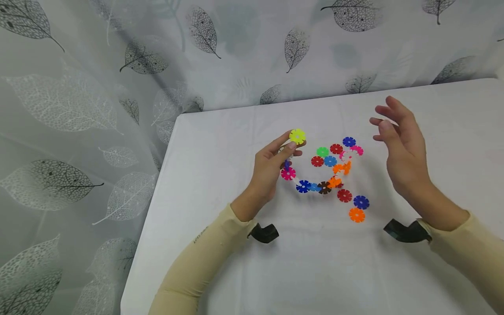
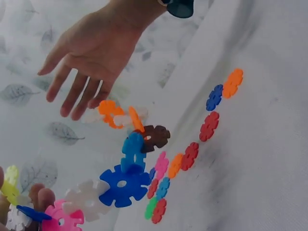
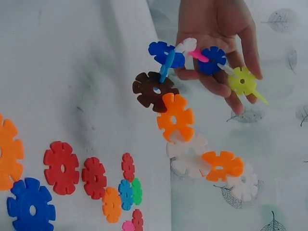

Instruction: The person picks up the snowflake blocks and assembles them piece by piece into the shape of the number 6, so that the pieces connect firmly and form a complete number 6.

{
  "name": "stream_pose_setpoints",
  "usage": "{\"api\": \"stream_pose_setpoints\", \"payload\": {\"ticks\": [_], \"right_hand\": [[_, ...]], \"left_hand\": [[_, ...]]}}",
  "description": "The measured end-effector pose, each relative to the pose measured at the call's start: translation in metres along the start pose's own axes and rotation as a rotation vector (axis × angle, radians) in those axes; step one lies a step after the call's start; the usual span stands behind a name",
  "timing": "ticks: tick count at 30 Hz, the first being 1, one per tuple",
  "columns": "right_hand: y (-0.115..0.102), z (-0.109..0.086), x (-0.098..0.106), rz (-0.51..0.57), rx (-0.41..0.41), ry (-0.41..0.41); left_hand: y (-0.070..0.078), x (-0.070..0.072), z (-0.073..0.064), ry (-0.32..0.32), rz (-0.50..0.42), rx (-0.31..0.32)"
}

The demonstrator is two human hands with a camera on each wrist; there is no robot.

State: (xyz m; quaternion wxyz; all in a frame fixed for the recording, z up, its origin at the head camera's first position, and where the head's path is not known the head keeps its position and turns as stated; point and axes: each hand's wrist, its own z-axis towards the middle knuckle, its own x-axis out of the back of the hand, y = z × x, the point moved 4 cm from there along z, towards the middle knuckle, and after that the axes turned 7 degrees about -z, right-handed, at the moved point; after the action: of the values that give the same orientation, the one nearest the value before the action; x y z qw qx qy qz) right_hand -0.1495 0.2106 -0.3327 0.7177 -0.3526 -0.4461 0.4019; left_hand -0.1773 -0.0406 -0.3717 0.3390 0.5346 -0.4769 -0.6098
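Observation:
My left hand pinches one end of a chain of interlocking snowflake discs, a yellow disc showing above the thumb. From there the chain hangs in a curve through a pink disc, a dark blue disc, a light blue disc and a brown disc. Orange discs and white discs alternate toward its free end. My right hand is raised to the right of the chain, apart from it, fingers loosely extended and holding nothing.
Loose discs lie flat on the white-covered table: a red disc, a blue disc and an orange disc nearer me, with a green disc and several others farther back. A leaf-patterned curtain borders the back and left.

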Motion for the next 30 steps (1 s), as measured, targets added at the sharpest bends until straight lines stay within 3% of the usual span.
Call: {"api": "stream_pose_setpoints", "payload": {"ticks": [9,12,15,19,22,25,30], "right_hand": [[0.022,-0.007,0.019,0.015,-0.124,0.031],[0.032,-0.01,0.023,-0.037,-0.183,-0.009],[0.044,-0.013,0.025,-0.143,-0.256,-0.141],[0.06,-0.018,0.025,-0.322,-0.303,-0.401],[0.069,-0.022,0.02,-0.425,-0.266,-0.589],[0.072,-0.027,0.014,-0.457,-0.202,-0.75],[0.072,-0.036,0.004,-0.521,-0.163,-0.891]], "left_hand": [[-0.001,0.001,0.002,0.0,-0.044,0.001],[-0.002,0.002,0.002,0.004,-0.056,-0.019],[-0.002,0.003,0.003,0.045,-0.056,-0.034],[-0.001,0.006,0.004,0.096,-0.058,-0.045],[0.0,0.006,0.004,0.111,-0.066,-0.051],[0.001,0.006,0.004,0.113,-0.083,-0.055],[0.001,0.004,0.004,0.098,-0.096,-0.057]]}}
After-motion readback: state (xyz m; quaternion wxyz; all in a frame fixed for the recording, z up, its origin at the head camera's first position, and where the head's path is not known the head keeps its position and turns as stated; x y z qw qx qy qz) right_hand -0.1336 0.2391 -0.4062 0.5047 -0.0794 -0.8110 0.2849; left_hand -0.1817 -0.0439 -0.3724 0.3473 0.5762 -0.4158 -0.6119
